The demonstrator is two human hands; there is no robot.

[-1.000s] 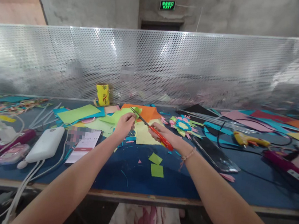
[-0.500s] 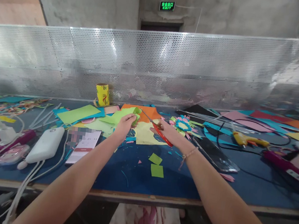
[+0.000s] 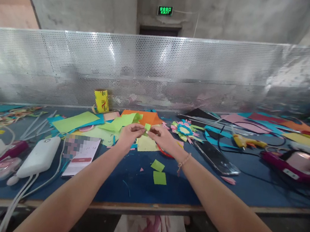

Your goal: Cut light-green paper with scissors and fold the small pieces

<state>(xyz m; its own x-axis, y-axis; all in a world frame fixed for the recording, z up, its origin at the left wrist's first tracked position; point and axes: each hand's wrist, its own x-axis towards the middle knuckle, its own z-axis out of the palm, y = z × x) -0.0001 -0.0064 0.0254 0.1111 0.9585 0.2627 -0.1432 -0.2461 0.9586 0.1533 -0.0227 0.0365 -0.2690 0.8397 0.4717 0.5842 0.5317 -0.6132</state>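
Note:
My left hand (image 3: 129,133) and my right hand (image 3: 161,136) meet over the middle of the blue table (image 3: 140,182). Both pinch a small green paper piece (image 3: 147,127) between their fingertips. The red-handled scissors (image 3: 164,153) show only as a red loop under my right wrist, resting against the table. A yellow paper sheet (image 3: 145,144) lies just below my hands. Two small green squares (image 3: 159,172) lie nearer to me.
A paper flower (image 3: 184,129) sits right of my hands, beside a dark phone (image 3: 216,158) and a yellow glue gun (image 3: 244,141). On the left lie a white power bank (image 3: 38,157) with cables and a lit phone (image 3: 81,151). A perforated metal screen (image 3: 161,71) backs the table.
My right hand has lowered the scissors and come in to pinch the green piece together with my left hand. The view has shifted slightly right and down.

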